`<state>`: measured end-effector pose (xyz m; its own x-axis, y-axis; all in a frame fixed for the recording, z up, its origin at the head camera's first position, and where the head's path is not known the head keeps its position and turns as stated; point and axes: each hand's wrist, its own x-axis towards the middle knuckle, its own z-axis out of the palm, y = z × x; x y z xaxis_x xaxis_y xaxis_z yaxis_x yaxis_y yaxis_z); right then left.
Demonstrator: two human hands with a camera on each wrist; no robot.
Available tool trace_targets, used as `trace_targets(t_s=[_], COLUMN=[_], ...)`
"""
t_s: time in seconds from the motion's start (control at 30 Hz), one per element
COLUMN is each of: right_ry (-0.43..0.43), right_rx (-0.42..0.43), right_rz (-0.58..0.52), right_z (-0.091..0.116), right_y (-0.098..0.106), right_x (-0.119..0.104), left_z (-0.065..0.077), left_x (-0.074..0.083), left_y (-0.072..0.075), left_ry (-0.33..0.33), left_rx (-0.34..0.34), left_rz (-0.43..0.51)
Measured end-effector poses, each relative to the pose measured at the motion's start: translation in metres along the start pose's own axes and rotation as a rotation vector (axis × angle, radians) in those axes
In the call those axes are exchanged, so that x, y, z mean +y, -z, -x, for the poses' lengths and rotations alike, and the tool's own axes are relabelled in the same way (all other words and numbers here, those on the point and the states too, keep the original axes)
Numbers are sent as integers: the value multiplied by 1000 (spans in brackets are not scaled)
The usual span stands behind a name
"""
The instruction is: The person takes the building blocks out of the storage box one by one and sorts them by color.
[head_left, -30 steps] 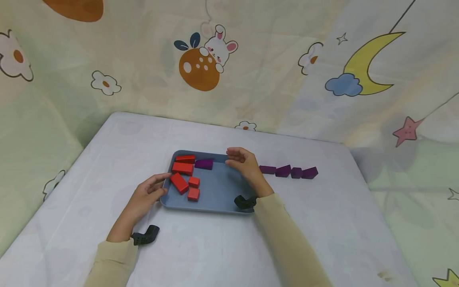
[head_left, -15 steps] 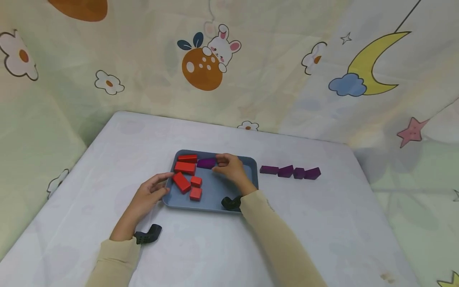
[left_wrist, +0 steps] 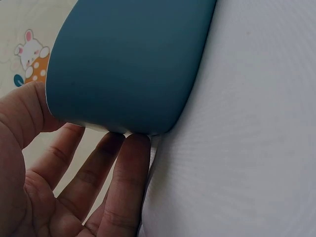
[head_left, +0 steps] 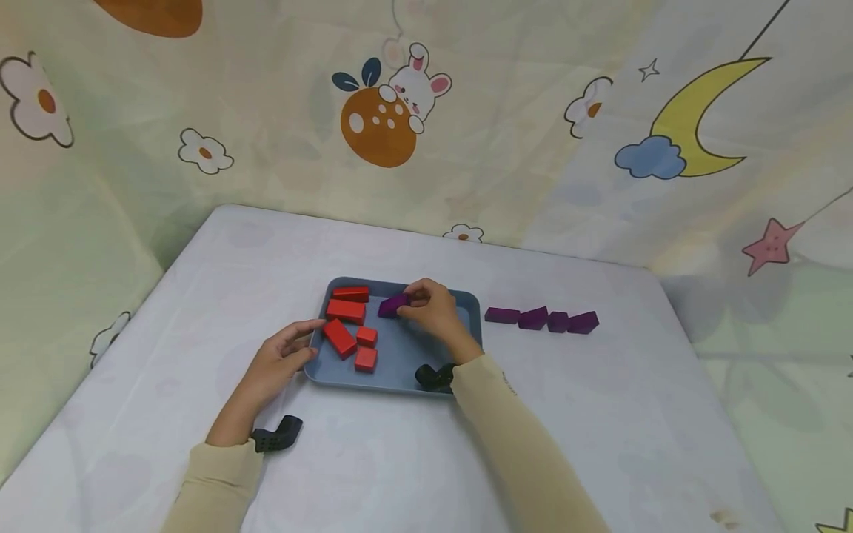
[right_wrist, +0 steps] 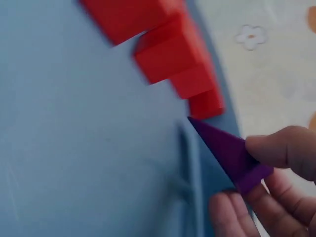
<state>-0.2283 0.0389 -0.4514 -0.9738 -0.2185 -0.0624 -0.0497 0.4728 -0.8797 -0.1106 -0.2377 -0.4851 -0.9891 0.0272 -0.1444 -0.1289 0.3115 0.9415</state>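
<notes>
A blue-grey tray (head_left: pixel 403 363) lies on the table. In the head view my left hand (head_left: pixel 276 359) holds its left end; in the left wrist view several fingertips touch the end wall (left_wrist: pixel 123 74) and one digit goes over the rim. Inside the tray my right hand (head_left: pixel 433 311) pinches a purple wedge-shaped block (right_wrist: pixel 234 153) between thumb and fingers, with its pointed end sticking out. Several red blocks (head_left: pixel 346 311) lie in the tray's left part, left of the purple one. The right hand partly hides the purple block in the head view.
Several purple blocks (head_left: pixel 533 319) lie in a row on the white table (head_left: pixel 373 459), to the right of the tray. Behind the table hangs a patterned cloth (head_left: pixel 280 96). Each wrist wears a black camera mount (head_left: pixel 278 434).
My right hand moved left from the tray's right rim, reached the purple block and took hold of it. The block has turned and shifted slightly right. The left hand stays at the tray.
</notes>
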Motion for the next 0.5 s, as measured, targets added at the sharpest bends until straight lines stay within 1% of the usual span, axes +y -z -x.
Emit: trace_targets(t_s=[0.13, 0.2, 0.23, 0.3, 0.37, 0.5], right_ry=[50, 77, 86, 104, 116, 105], right_rx=[-96, -139, -149, -156, -146, -94], right_rz=[-212, -292, -315, -331, -319, -275], right_z=[11, 16, 19, 25, 32, 44], right_y=[28, 42, 50, 65, 80, 110], right_x=[-1, 1, 2, 6, 10, 24], left_z=[-1, -1, -1, 0, 0, 1], left_x=[2, 3, 4, 4, 4, 2], left_y=[-2, -3, -3, -3, -2, -1], left_ry=[2, 2, 3, 2, 3, -1], left_rx=[-7, -5, -5, -2, 0, -3], left_rz=[-6, -14, -16, -22, -26, -29])
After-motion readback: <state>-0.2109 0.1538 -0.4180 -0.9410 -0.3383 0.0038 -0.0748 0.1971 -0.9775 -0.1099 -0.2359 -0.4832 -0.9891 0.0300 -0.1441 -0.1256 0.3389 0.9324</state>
